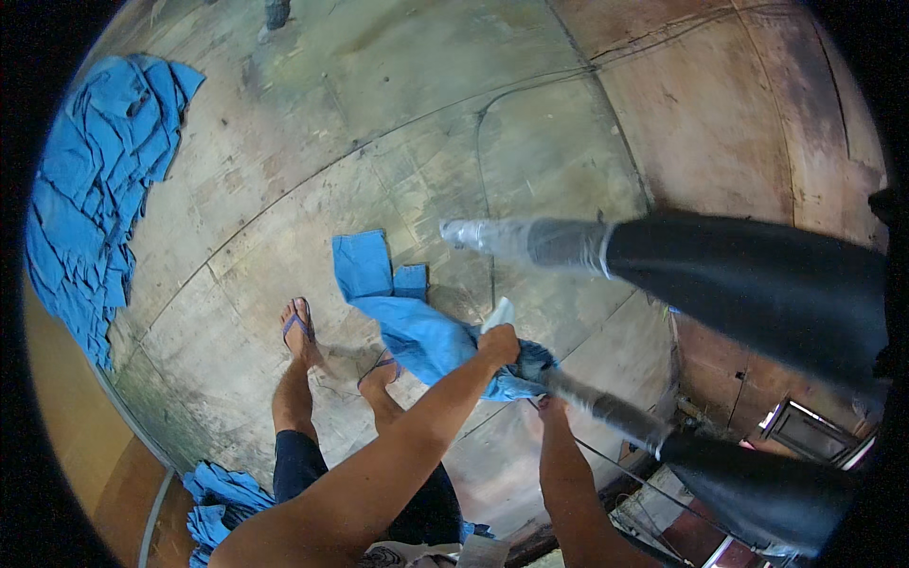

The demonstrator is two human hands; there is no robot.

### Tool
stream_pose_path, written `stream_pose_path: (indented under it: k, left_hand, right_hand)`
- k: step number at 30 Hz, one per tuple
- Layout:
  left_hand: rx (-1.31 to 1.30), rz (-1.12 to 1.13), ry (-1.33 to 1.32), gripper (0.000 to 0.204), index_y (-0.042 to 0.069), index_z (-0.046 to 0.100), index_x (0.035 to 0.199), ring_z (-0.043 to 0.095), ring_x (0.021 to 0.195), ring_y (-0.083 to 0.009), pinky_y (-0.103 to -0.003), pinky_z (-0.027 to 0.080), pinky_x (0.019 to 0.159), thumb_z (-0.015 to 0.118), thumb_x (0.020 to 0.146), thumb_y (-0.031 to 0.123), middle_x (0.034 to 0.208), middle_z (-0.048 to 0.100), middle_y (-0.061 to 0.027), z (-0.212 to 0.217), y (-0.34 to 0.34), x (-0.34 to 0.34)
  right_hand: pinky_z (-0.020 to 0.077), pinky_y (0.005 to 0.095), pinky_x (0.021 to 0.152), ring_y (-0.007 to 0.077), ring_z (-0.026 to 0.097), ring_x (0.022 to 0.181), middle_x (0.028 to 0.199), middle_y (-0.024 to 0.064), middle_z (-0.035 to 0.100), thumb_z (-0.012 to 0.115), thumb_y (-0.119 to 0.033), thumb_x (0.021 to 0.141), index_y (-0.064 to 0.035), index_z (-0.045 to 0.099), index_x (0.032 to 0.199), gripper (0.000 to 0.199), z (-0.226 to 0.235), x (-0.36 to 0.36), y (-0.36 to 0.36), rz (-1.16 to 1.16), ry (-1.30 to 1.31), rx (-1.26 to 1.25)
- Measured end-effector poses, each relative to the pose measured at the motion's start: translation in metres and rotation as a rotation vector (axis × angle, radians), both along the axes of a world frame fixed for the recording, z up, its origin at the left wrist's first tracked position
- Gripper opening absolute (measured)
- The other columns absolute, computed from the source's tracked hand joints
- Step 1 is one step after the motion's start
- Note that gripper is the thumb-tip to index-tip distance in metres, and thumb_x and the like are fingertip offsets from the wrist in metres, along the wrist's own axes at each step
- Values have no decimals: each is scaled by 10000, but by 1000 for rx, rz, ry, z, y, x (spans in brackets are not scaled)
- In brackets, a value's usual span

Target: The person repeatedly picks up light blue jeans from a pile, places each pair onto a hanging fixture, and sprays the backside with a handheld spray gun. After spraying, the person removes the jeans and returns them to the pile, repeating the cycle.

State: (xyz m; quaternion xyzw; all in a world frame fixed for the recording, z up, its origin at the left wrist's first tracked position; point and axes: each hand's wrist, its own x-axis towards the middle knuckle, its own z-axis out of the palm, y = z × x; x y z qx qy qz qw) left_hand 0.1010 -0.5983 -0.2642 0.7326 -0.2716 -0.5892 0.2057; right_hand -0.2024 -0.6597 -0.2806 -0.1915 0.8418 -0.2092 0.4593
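Note:
A pair of blue jeans (417, 331) has its upper end around the tip of the lower plastic-wrapped black form (615, 417); its two legs trail off to the left. My left hand (500, 345) is closed over the jeans, with a small whitish piece (500, 312) sticking out of the fist; its kind I cannot make out. At the near edge of the jeans, beside the form's tip, my right hand (551, 407) is closed on the cloth, its fingers partly hidden. Above both hands juts the upper black form (739, 284), its end also wrapped in clear plastic.
A large heap of blue denim (104, 180) lies on the floor at the far left, and a smaller blue pile (222, 497) is near my legs. My sandalled feet (298, 322) stand on the stained floor (284, 246). A dark framed object (810, 434) is at the lower right.

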Motion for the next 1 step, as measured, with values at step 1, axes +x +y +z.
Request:
stream_pose_path:
  k: [1]
  left_hand:
    - [56, 42, 33, 326, 54, 684, 1172, 665, 1139, -353, -466, 528, 970, 616, 889, 202, 1224, 680, -203, -9, 1, 1]
  right_hand:
    - [319, 222, 327, 92, 405, 419, 592, -11, 505, 745, -423, 887, -154, 587, 913, 313, -10, -1, 2, 35, -38, 8]
